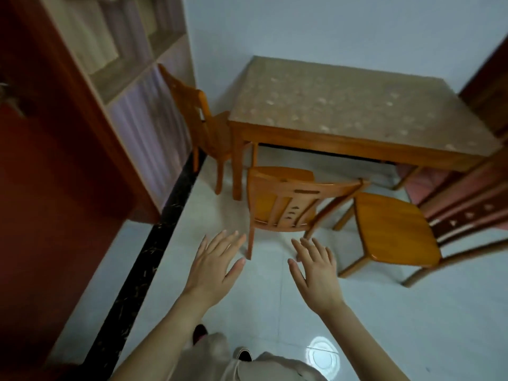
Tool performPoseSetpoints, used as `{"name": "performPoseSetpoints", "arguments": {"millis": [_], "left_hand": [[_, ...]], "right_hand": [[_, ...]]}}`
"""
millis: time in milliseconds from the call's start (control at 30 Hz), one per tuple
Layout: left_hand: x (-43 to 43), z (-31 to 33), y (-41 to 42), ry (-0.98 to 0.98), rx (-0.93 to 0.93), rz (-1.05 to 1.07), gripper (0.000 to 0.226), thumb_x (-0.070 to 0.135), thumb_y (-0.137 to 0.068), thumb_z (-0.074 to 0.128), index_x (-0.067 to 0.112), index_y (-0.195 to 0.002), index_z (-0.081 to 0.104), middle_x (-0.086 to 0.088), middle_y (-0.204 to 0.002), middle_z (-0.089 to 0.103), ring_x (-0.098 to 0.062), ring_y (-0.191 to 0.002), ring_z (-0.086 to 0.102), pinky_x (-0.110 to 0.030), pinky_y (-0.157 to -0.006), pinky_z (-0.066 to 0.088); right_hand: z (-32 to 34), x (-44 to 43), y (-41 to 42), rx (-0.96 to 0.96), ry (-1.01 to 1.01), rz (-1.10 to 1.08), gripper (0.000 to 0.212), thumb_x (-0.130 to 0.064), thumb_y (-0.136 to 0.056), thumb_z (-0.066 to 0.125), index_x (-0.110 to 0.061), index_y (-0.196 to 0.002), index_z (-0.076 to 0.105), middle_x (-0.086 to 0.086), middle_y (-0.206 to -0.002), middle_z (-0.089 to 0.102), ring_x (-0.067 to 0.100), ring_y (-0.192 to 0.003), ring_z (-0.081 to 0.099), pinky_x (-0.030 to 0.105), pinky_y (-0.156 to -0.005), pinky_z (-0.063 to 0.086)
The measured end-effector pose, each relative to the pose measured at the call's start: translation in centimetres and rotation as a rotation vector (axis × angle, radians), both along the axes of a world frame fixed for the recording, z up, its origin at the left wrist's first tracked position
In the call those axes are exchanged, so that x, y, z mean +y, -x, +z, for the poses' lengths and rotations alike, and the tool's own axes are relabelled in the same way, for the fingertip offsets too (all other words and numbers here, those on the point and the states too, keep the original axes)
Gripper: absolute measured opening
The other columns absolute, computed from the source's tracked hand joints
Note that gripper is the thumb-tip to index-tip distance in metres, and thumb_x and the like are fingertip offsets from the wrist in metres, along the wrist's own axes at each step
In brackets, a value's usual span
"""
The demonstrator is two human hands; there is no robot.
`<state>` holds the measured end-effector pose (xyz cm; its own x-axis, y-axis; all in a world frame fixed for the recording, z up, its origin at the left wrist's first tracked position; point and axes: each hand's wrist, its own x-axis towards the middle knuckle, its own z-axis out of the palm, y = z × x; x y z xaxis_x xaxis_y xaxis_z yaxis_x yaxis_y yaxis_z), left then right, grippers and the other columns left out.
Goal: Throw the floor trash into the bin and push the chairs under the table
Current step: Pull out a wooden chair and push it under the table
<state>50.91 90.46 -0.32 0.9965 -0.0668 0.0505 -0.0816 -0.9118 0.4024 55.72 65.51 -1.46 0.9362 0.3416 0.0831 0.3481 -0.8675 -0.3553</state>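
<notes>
Chairs, three in view; no floor trash or bin visible. Left hand (213,266) and right hand (316,266), lower centre, both spread flat and empty, reaching toward the near chair (286,204), apparently to push its backrest. That chair stands at centre, partly short of the table (343,116). Right chair (395,229) sits fully pulled out beside it and may crowd the path. Far chair (192,111), upper left, looks partly tucked against the table.
</notes>
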Motion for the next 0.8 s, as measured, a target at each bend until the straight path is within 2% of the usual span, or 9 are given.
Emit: {"name": "performPoseSetpoints", "arguments": {"millis": [100,333,433,533,667,800], "left_hand": [[-1.4,0.6,-3.4,0.003,-0.016,-0.084,0.061,0.056,-0.095,0.012,0.032,-0.149,0.027,0.01,-0.155,0.029,-0.014,-0.146,0.018,-0.043,-0.12,0.007],[-2.4,0.0,-10.0,0.038,-0.037,-0.19,0.063,0.056,-0.096,0.013,0.027,-0.148,0.033,0.007,-0.152,0.036,-0.014,-0.144,0.023,-0.041,-0.12,0.01],[-1.5,-1.1,-13.1,0.014,-0.01,-0.23,0.064,0.059,-0.095,0.011,0.03,-0.149,0.029,0.009,-0.154,0.033,-0.012,-0.145,0.02,-0.04,-0.12,0.011],[-0.1,-1.6,-17.3,0.004,-0.005,-0.243,0.062,0.059,-0.096,0.018,0.03,-0.15,0.028,0.01,-0.153,0.033,-0.011,-0.144,0.02,-0.038,-0.12,0.012],[0.9,-1.1,-23.1,0.025,-0.025,-0.269,0.061,0.056,-0.093,0.035,0.025,-0.146,0.037,0.006,-0.148,0.041,-0.015,-0.139,0.031,-0.037,-0.117,0.022],[0.7,-1.2,-28.3,0.021,-0.071,-0.36,0.059,0.052,-0.09,0.049,0.024,-0.142,0.042,0.005,-0.138,0.051,-0.016,-0.129,0.043,-0.034,-0.108,0.033]], "right_hand": [[0.0,-1.6,-1.1,-0.009,-0.008,-0.102,0.059,-0.054,-0.1,0.022,-0.023,-0.144,0.045,0.002,-0.147,0.048,0.028,-0.142,0.032,0.048,-0.117,0.021],[-1.4,-2.0,-4.5,0.037,-0.014,-0.23,0.057,-0.055,-0.099,0.025,-0.027,-0.145,0.043,-0.002,-0.149,0.045,0.024,-0.143,0.031,0.038,-0.116,0.011],[-2.0,-1.3,-7.1,0.057,-0.028,-0.261,0.054,-0.054,-0.1,0.028,-0.027,-0.145,0.043,-0.003,-0.149,0.045,0.023,-0.142,0.032,0.04,-0.117,0.019],[-1.9,-0.4,-10.8,0.04,-0.066,-0.275,0.053,-0.053,-0.099,0.034,-0.025,-0.143,0.045,-0.003,-0.145,0.049,0.022,-0.138,0.038,0.041,-0.114,0.029],[-1.4,0.3,-16.8,0.018,-0.086,-0.234,0.064,-0.06,-0.092,0.039,-0.02,-0.141,0.048,0.0,-0.142,0.051,0.022,-0.134,0.043,0.048,-0.11,0.038],[-1.6,0.1,-21.8,0.019,0.03,-0.21,0.067,-0.065,-0.087,0.041,-0.027,-0.143,0.041,-0.002,-0.145,0.047,0.022,-0.137,0.039,0.05,-0.11,0.038]]}}
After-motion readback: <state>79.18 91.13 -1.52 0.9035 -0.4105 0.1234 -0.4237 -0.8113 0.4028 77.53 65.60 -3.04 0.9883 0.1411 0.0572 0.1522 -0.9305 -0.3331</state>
